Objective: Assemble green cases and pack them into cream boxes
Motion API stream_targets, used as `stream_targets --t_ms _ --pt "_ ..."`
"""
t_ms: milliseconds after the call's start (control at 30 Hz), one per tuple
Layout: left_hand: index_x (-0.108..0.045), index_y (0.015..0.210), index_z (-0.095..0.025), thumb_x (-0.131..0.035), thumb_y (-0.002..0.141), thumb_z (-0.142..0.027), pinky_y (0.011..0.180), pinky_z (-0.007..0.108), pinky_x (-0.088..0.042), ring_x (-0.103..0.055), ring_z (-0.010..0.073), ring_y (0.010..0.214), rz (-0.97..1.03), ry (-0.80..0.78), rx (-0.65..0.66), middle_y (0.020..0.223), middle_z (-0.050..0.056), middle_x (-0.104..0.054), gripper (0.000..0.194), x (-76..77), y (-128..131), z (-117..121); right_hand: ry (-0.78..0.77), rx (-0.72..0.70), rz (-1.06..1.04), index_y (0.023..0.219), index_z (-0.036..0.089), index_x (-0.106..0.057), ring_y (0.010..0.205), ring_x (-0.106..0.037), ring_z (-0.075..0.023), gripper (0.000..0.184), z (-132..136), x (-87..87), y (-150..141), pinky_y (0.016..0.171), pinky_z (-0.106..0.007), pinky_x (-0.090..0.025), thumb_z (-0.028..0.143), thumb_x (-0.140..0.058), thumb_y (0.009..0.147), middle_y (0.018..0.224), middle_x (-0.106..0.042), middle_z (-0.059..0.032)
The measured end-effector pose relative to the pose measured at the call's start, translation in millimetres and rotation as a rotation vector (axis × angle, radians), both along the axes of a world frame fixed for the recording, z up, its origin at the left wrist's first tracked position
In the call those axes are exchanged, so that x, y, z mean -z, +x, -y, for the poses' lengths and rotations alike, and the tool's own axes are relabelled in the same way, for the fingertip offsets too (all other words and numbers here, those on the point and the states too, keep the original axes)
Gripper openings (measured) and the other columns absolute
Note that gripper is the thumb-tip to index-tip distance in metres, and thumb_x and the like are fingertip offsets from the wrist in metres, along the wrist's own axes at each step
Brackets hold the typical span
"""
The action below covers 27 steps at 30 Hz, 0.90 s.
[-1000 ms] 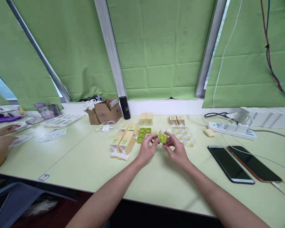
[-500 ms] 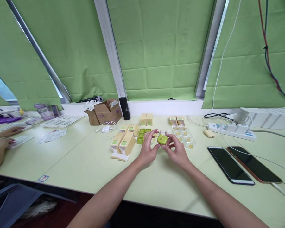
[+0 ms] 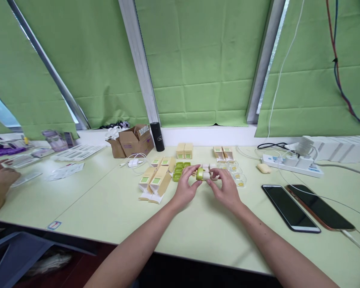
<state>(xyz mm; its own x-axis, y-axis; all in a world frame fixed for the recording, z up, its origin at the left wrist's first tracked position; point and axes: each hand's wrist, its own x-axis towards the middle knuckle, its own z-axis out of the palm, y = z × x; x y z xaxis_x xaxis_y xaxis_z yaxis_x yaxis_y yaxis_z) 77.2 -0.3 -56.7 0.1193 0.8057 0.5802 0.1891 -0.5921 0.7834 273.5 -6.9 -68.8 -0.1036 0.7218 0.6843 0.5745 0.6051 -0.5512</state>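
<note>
A small rounded piece with a green cap-like end [image 3: 199, 174] and a white end [image 3: 206, 175] lies sideways between my two hands; its exact kind I cannot tell. My left hand [image 3: 184, 187] pinches the green end between thumb and fingers. My right hand [image 3: 226, 188] has thumb and fingertips closed about the white end. Just left of them is a green tray [image 3: 178, 175] with several square compartments. Behind my right hand, a clear plastic tray [image 3: 240, 180] with round cups is partly hidden. Small whitish pieces behind my hands are mostly covered.
Open cream boxes [image 3: 161, 182] stand to the left, closed ones [image 3: 184, 151] at the back. Two phones [image 3: 289, 208], a power strip [image 3: 294, 165] and cables lie right. A cardboard box [image 3: 136, 142] and black bottle [image 3: 157, 137] stand behind. Another person's hands [image 3: 1, 176] work at far left.
The green piece has turned from its looped face towards me onto its side, so its white end now shows. The right hand has shifted slightly right. The other person's hands have moved.
</note>
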Motion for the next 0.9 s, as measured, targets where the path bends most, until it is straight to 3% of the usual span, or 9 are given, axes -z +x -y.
stream_targets --t_ms 100,333,467,667,900 --pt "-0.067 0.133 -0.023 -0.084 0.08 -0.023 0.11 0.042 -0.049 -0.064 0.024 0.119 0.183 -0.096 0.067 0.134 0.011 -0.064 0.055 4.8 -2 -12 0.041 0.172 0.257 0.114 0.021 -0.067 0.108 -0.058 -0.0313 0.021 -7 2.7 8 0.09 -0.044 -0.048 0.019 -0.058 0.095 0.108 -0.07 -0.0114" --pt "-0.066 0.116 -0.017 -0.097 0.061 -0.024 0.109 0.04 -0.052 -0.068 0.0235 0.117 0.406 -0.225 0.176 0.121 0.011 -0.07 0.064 9.9 -5 -23 0.071 0.355 0.591 0.129 0.021 -0.067 0.126 -0.047 -0.037 0.041 -20 13.1 11 0.105 -0.049 -0.039 0.011 -0.057 0.091 0.129 -0.065 -0.0162" --pt "-0.065 0.115 -0.017 -0.098 0.059 -0.023 0.107 0.042 -0.054 -0.07 0.0245 0.116 0.411 -0.264 0.194 0.121 0.011 -0.071 0.065 11.1 -4 -21 0.083 0.413 0.65 0.126 0.022 -0.069 0.127 -0.045 -0.0364 0.041 -23 14.3 9 0.107 -0.05 -0.037 0.01 -0.053 0.091 0.128 -0.063 -0.0171" --pt "-0.066 0.114 -0.017 -0.098 0.057 -0.021 0.107 0.042 -0.054 -0.07 0.0246 0.116 0.401 -0.271 0.16 0.121 0.011 -0.072 0.065 10.3 -3 -20 0.045 0.438 0.682 0.106 0.023 -0.074 0.128 -0.044 -0.0361 0.026 -22 10.5 10 0.107 -0.05 -0.036 0.011 -0.054 0.093 0.126 -0.063 -0.0164" --pt "-0.066 0.116 -0.018 -0.097 0.062 -0.025 0.105 0.042 -0.055 -0.07 0.0256 0.117 0.359 -0.222 0.124 0.123 0.013 -0.072 0.063 7.8 -4 -19 0.036 0.418 0.587 0.107 0.018 -0.071 0.125 -0.046 -0.0387 0.02 -23 9.4 14 0.106 -0.052 -0.036 0.016 -0.056 0.094 0.123 -0.063 -0.0197"
